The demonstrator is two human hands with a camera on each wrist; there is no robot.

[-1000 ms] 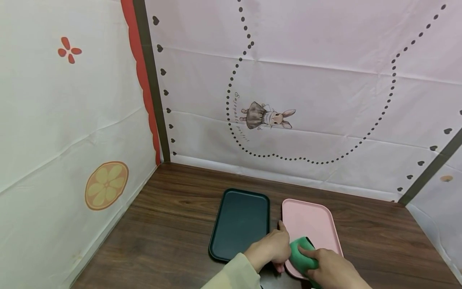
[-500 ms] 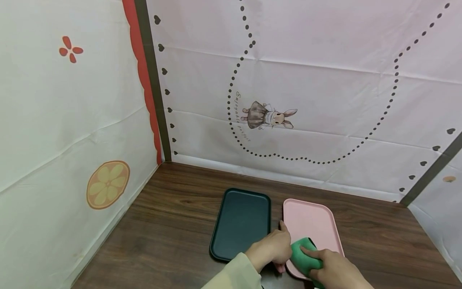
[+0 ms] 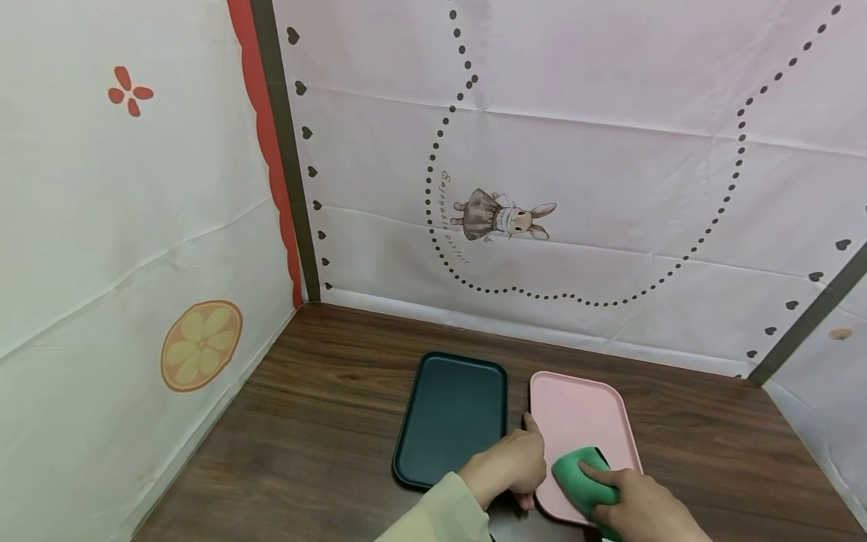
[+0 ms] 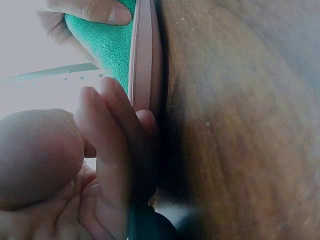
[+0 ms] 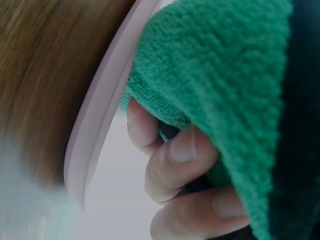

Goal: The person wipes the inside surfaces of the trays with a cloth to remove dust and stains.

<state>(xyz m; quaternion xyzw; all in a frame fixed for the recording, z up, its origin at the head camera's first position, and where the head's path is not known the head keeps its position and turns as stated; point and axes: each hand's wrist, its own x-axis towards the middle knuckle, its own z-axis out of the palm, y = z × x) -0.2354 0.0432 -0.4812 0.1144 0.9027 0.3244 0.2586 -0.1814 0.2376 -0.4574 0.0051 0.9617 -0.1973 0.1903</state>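
Observation:
In the head view a pink tray [image 3: 579, 414] lies flat on the wooden table. My right hand [image 3: 653, 508] grips a folded green cloth [image 3: 584, 478] against the tray's near part. The right wrist view shows fingers [image 5: 182, 150] curled into the fuzzy cloth [image 5: 210, 65], which has a dark edge, close to the tray's raised rim [image 5: 102, 95]. My left hand [image 3: 509, 467] rests at the tray's left side, one finger pointing along the edge. In the left wrist view its fingers [image 4: 107, 125] are fairly straight beside the tray wall [image 4: 145, 60], with the thumb apart.
A dark green tray [image 3: 454, 421] lies just left of the pink one, close to my left hand. Printed white sheets [image 3: 576, 173] hang as walls behind and at both sides of the wooden table [image 3: 291, 436].
My right hand has slid the green cloth a little to the right across the near part of the pink tray. The left hand and both trays hold their places.

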